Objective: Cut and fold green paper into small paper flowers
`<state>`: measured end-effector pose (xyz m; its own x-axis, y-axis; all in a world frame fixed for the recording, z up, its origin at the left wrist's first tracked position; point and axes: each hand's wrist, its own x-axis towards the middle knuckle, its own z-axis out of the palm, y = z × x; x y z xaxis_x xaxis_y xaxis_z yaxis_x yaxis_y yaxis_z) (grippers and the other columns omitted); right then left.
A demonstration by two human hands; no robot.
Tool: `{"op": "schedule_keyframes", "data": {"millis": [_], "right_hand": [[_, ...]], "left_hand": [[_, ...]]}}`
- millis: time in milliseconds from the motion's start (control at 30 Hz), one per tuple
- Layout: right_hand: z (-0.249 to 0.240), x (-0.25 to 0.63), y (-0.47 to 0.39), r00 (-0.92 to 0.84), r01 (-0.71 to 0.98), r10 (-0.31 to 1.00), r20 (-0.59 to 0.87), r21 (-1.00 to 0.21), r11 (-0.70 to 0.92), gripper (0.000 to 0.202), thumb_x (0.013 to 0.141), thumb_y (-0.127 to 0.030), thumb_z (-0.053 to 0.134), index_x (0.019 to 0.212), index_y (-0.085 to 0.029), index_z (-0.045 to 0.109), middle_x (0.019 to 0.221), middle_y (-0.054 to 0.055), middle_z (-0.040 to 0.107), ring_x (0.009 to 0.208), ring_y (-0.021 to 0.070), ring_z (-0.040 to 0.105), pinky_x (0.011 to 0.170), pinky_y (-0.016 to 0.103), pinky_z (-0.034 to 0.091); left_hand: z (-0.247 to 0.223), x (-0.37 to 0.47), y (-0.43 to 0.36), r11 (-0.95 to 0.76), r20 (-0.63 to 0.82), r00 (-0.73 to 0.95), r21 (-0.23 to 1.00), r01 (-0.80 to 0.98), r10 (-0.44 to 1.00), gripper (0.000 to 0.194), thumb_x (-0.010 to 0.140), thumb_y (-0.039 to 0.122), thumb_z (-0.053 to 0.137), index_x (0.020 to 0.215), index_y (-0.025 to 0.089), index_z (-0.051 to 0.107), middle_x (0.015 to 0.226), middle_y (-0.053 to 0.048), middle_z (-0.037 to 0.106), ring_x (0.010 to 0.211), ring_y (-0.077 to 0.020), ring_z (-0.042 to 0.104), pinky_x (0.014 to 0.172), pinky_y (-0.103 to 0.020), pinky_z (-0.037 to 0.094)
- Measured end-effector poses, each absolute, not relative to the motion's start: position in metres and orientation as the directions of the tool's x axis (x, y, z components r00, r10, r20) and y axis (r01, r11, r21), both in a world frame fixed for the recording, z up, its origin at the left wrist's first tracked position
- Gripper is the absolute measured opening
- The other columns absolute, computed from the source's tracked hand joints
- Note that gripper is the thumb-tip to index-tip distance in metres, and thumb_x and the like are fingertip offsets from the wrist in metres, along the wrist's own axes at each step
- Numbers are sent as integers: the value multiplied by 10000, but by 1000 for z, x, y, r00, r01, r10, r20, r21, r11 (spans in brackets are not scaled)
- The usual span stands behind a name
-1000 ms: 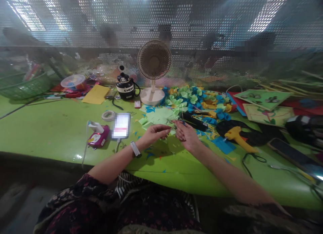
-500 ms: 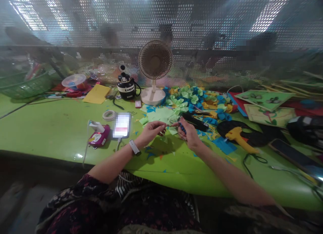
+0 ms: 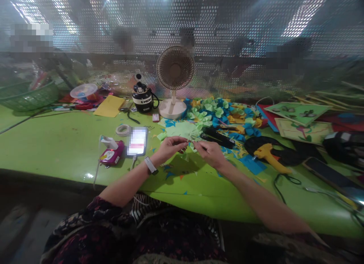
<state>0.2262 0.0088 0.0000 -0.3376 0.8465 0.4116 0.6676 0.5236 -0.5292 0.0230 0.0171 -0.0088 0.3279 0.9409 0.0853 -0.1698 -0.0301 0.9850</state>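
My left hand (image 3: pixel 172 145), with a watch on the wrist, pinches something thin and small between thumb and fingertips; its kind is too small to make out. Facing it, my right hand (image 3: pixel 209 152) is closed round a small hand tool, mostly hidden by the fingers. The tool's tip (image 3: pixel 193 142) points left and nearly meets the left fingertips. Both hands are above the green table, in front of light green paper sheets (image 3: pixel 182 129). A black stapler (image 3: pixel 220 138) lies just beyond my right hand.
Folded paper pieces (image 3: pixel 218 110) are heaped behind the hands, beside a fan (image 3: pixel 174 109). On the left are a phone (image 3: pixel 137 142), a tape roll (image 3: pixel 123 130) and a purple power adapter (image 3: pixel 112 154). To the right lies a yellow glue gun (image 3: pixel 269 156) with its cord.
My right hand has turned over, back upward, and its tool tip has come closer to the left fingertips. The blue handle seen earlier is now covered. My left hand stays almost in place.
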Motion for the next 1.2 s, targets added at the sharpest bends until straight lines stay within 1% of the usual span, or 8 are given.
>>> {"op": "schedule_keyframes", "data": {"millis": [133,267,400,733,900,1033,1200], "right_hand": [[2,227,9,-371,665,829,419,-503,552,551,958,-523,381,539,-187,505,517,9,497,507,122,436,534,265,293],[1,227,9,-392,646,819,420,-508,570,532,959,-507,390,541,-191,488,522,2,480,508,122,430,537,269,293],[2,226,8,-400,631,812,425,-515,580,537,959,-502,399,525,-193,465,509,-3,462,496,118,416,527,273,293],[5,225,6,-416,609,807,420,-531,590,538,957,-512,388,540,-187,487,520,2,465,508,118,423,538,270,306],[6,225,5,-405,613,825,394,-552,565,556,952,-542,372,552,-188,525,535,18,507,528,132,447,546,274,316],[5,225,6,-408,615,827,386,-553,562,554,950,-543,378,547,-186,512,530,11,493,522,127,434,549,275,310],[4,226,7,-420,613,837,350,-571,546,539,949,-527,388,543,-186,489,522,-1,462,512,122,415,542,277,294]], "left_hand": [[-8,22,17,-69,116,326,986,-150,938,346,684,405,807,866,122,729,784,-48,697,611,-83,584,580,-224,502],[-7,22,16,-125,159,305,984,-127,939,323,689,412,803,801,119,727,710,-34,680,568,-72,555,559,-217,483],[-9,23,16,-135,170,299,981,-137,939,319,678,412,811,777,122,724,649,-16,657,540,-63,538,543,-205,463],[-5,23,14,-144,180,296,980,-141,938,352,666,447,811,777,123,732,639,-20,658,533,-72,537,544,-217,461],[-3,23,13,-147,183,288,979,-141,940,346,659,436,819,767,119,732,646,-26,666,530,-73,544,540,-218,466],[-4,23,13,-148,183,284,979,-139,941,353,645,436,827,763,117,733,647,-30,669,531,-74,546,535,-214,463],[-5,23,14,-162,192,287,979,-125,938,331,663,427,819,755,119,737,643,-31,670,530,-74,542,536,-217,460]]}}
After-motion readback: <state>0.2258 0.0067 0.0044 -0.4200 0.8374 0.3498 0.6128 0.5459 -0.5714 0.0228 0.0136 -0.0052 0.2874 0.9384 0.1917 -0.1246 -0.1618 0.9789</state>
